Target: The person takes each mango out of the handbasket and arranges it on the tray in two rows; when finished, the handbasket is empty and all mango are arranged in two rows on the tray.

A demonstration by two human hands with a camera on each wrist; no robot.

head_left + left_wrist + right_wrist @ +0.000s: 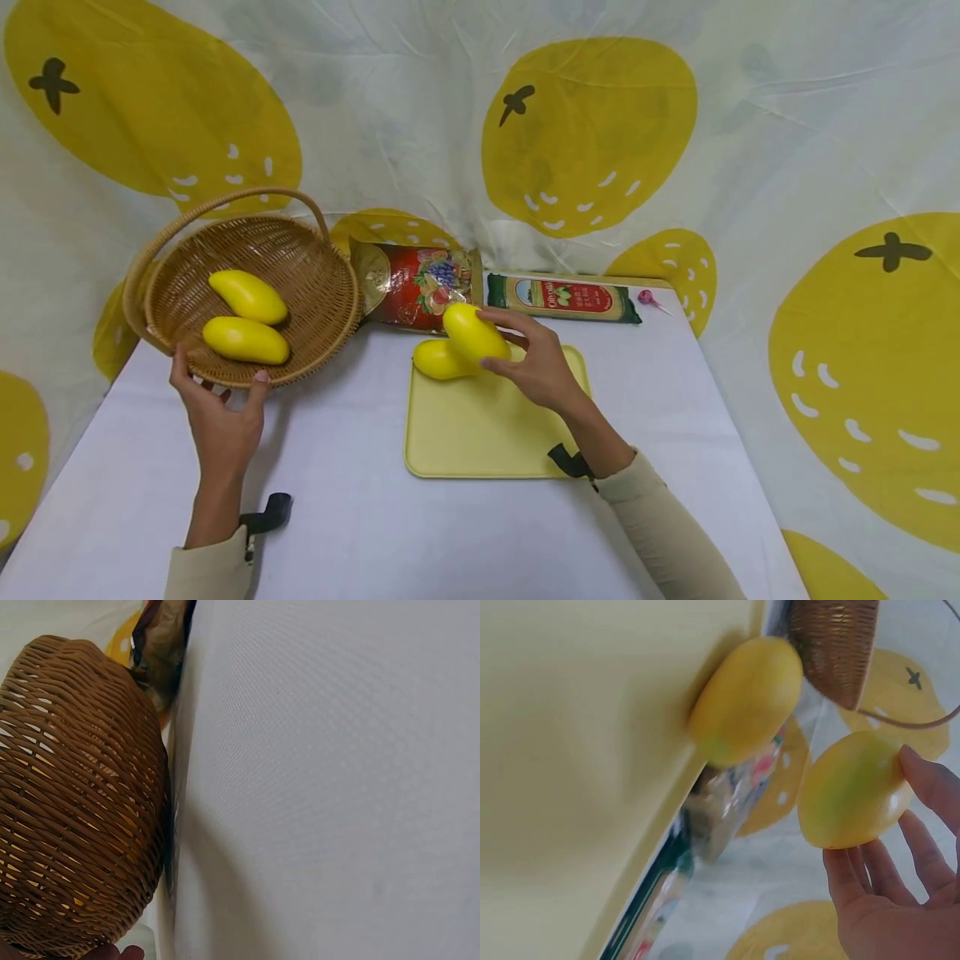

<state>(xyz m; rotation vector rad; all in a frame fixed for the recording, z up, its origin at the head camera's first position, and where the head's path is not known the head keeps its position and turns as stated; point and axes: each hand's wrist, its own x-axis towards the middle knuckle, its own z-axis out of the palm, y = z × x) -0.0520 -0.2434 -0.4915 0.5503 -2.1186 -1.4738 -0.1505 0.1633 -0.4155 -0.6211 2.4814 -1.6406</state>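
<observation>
My left hand [222, 429] grips the near rim of a brown wicker basket [318, 258], thumb over the edge and fingers mostly hidden beneath. Tilted toward me, the basket holds two yellow mangoes [246, 341]. In the left wrist view its woven underside [82, 787] shows, fingertips at the bottom edge. Between the thumb and fingers of my right hand [546, 367] is another yellow mango [472, 331], raised above a pale yellow tray [480, 433]. One more mango [437, 360] lies at the tray's far left corner, partly covered by the held one in the head view.
Behind the tray stands a red and gold packet [416, 287] with fruit pictures. To its right lie a green-ended pasta pack [562, 298] and a pink lollipop [648, 297]. A fruit-print curtain [420, 108] hangs behind the white-covered table [337, 500].
</observation>
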